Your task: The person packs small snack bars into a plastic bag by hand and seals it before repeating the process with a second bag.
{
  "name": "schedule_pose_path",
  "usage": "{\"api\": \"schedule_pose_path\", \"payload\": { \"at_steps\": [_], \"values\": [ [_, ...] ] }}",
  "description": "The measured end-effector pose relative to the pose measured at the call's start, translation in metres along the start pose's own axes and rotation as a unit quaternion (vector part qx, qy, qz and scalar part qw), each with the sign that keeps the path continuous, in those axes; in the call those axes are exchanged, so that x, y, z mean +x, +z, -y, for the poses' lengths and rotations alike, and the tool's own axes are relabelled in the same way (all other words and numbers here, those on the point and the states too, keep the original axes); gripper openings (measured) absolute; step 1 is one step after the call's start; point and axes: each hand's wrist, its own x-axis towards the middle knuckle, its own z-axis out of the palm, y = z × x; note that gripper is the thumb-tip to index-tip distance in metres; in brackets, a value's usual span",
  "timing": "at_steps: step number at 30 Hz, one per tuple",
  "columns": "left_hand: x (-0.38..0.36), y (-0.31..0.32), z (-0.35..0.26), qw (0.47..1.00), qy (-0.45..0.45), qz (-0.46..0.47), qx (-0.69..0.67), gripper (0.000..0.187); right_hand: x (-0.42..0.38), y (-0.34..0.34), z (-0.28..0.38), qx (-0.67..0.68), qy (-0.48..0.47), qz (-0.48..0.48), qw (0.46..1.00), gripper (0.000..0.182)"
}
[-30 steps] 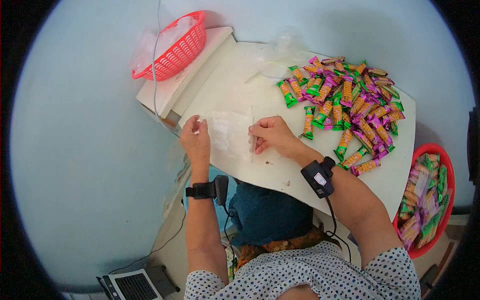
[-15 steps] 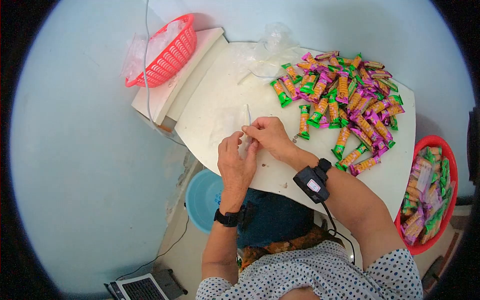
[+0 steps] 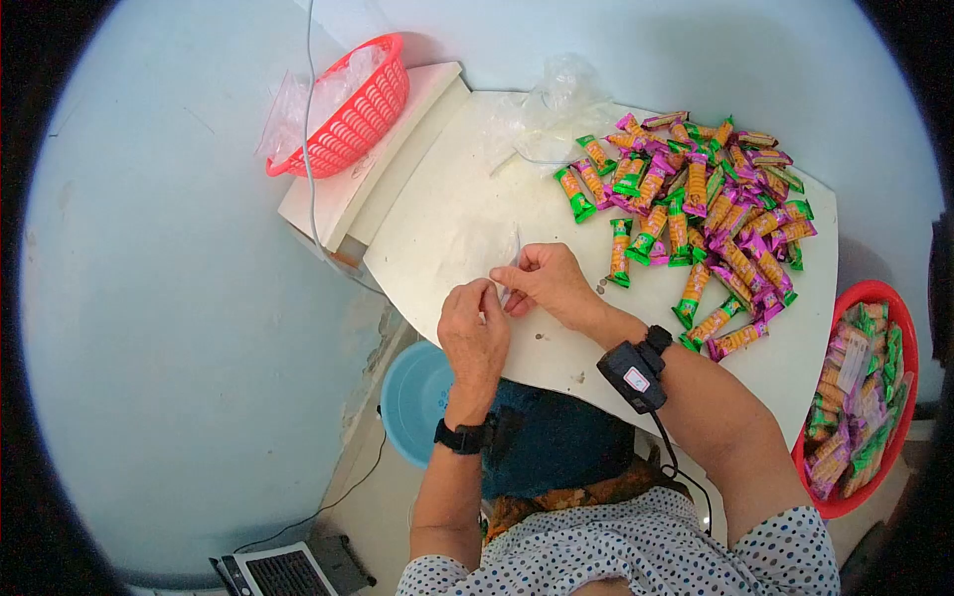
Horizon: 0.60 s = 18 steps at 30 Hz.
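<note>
A thin clear plastic bag point(image 3: 475, 246) lies flat on the white table, its near edge between my hands. My left hand point(image 3: 474, 330) has its fingers bent and pinched at that edge. Beside it, my right hand point(image 3: 545, 285) pinches the same edge between thumb and forefinger. The fingertips of both hands nearly touch. To the right of my hands is a heap of small wrapped snacks point(image 3: 696, 209) with green or purple ends.
A red basket point(image 3: 363, 124) of clear bags stands on a ledge at the back left. More crumpled clear plastic point(image 3: 556, 104) lies at the table's back. A red tub point(image 3: 874, 290) of packed snacks is at the right, a blue basin point(image 3: 409, 397) below the table's left edge.
The whole view has shifted slightly, with the scene lower and to the right. My left hand's fingers have drawn in to the bag's edge, closer to my right hand.
</note>
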Motion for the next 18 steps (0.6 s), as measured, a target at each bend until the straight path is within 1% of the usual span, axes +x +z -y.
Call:
{"api": "schedule_pose_path", "payload": {
  "at_steps": [3,5,6,8,9,11,13,15,18],
  "values": [
    [0.007,-0.005,0.0,0.997,0.031,-0.052,0.054,0.005,-0.001,0.0,0.0,0.003,0.002,0.0,1.0,0.024],
    [0.011,-0.007,0.0,0.995,-0.009,-0.088,0.038,0.006,-0.001,0.003,0.0,0.003,0.001,-0.016,1.0,0.023],
    [0.012,-0.008,-0.001,0.994,-0.029,-0.105,0.03,0.006,-0.001,0.003,0.0,-0.028,-0.008,-0.021,0.999,0.023],
    [0.016,-0.012,-0.008,0.992,-0.013,-0.118,0.044,0.007,-0.001,0.004,-0.002,-0.088,-0.025,-0.032,0.995,0.024],
    [0.016,-0.014,-0.01,0.991,-0.006,-0.123,0.051,0.008,-0.005,0.007,0.001,-0.101,-0.031,-0.06,0.993,0.026],
    [0.012,-0.012,-0.012,0.993,0.023,-0.1,0.065,0.009,-0.013,0.016,0.009,-0.126,-0.045,-0.113,0.985,0.032],
    [0.008,-0.01,-0.013,0.993,0.04,-0.085,0.072,0.01,-0.011,0.022,-0.002,-0.148,-0.139,-0.181,0.962,0.035],
    [0.004,-0.006,-0.011,0.994,0.042,-0.078,0.071,0.011,-0.007,0.022,-0.01,-0.149,-0.189,-0.21,0.948,0.033],
    [0.002,-0.005,-0.01,0.995,0.044,-0.065,0.068,0.018,0.0,0.017,-0.015,-0.125,-0.183,-0.191,0.956,0.022]
  ]
}}
